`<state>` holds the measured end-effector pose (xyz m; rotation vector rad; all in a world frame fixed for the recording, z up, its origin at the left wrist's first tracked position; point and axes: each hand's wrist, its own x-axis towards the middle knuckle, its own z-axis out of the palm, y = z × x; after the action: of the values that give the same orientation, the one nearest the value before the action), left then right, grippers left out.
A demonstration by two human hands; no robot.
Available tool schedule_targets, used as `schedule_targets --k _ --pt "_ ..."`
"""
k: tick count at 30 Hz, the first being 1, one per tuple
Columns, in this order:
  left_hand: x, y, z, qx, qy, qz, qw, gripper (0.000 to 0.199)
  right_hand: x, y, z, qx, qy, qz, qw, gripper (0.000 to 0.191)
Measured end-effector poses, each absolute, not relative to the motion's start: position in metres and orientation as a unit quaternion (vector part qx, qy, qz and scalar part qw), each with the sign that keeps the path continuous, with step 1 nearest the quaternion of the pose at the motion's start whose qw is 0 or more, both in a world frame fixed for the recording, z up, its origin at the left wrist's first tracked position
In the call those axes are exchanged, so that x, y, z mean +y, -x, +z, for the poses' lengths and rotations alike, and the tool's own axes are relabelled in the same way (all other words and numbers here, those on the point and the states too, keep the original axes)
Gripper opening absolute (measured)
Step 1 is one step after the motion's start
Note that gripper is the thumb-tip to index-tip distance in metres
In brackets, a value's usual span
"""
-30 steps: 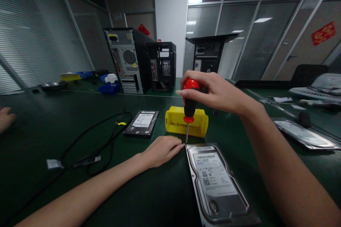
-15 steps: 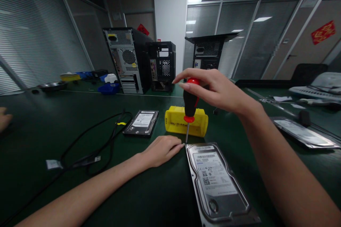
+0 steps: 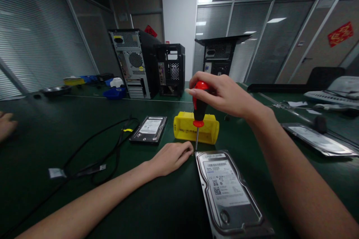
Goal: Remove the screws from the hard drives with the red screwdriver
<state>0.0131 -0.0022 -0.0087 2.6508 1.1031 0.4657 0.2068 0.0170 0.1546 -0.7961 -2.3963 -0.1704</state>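
Observation:
My right hand (image 3: 221, 91) grips the top of a red and black screwdriver (image 3: 200, 104), thumb and index finger around its handle. The screwdriver stands nearly upright, its metal shaft pointing down to the near-left corner area of a hard drive (image 3: 227, 185) at the drive's far end. My left hand (image 3: 175, 158) rests on the table beside that corner, fingers curled and pinched close to the screwdriver tip. Whatever is between those fingertips is too small to make out. Just behind the tip, a yellow plastic bin (image 3: 179, 134) lies on its side with its opening toward me.
A second hard drive (image 3: 150, 129) lies left of the bin, near a black cable (image 3: 84, 170). Another drive (image 3: 319, 140) is at the right. Computer cases (image 3: 136, 63) stand at the back. Another person's hand (image 3: 7, 125) shows at the left edge.
My right fingers have closed in around the screwdriver handle, which has turned slightly. My left fingertips have curled back a little. The other person's hand has shifted slightly right.

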Motion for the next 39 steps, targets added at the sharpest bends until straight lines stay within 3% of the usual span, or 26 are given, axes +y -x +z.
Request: schedule_targets --k 4,10,18,24,31,35,39 --pt "-0.0021 -0.013 -0.0095 0.377 -0.905 0.159 0.113 0.017 0.0162 -0.2057 0.1553 -0.9 0.304 -0.054 0.309 0.05" --pt "-0.0019 -0.0127 -0.0102 0.373 -0.906 0.166 0.112 0.016 0.0143 -0.2062 0.1569 -0.912 0.246 0.035 0.326 0.036" --pt "-0.0026 -0.0132 -0.0086 0.383 -0.902 0.165 0.112 0.015 0.0182 -0.2058 0.1535 -0.897 0.299 -0.063 0.32 0.051" --pt "-0.0022 -0.0123 -0.0099 0.377 -0.904 0.167 0.113 0.015 0.0175 -0.2096 0.1538 -0.907 0.29 -0.044 0.301 0.038" --pt "-0.0028 -0.013 -0.008 0.358 -0.912 0.166 0.112 0.015 0.0167 -0.2074 0.1563 -0.894 0.304 -0.073 0.32 0.055" --pt "-0.0034 -0.0133 -0.0066 0.349 -0.916 0.166 0.106 0.017 0.0157 -0.2088 0.1559 -0.91 0.257 -0.029 0.326 0.04" --pt "-0.0039 -0.0129 -0.006 0.349 -0.916 0.167 0.106 0.018 0.0165 -0.2064 0.1549 -0.912 0.238 0.014 0.333 0.04"
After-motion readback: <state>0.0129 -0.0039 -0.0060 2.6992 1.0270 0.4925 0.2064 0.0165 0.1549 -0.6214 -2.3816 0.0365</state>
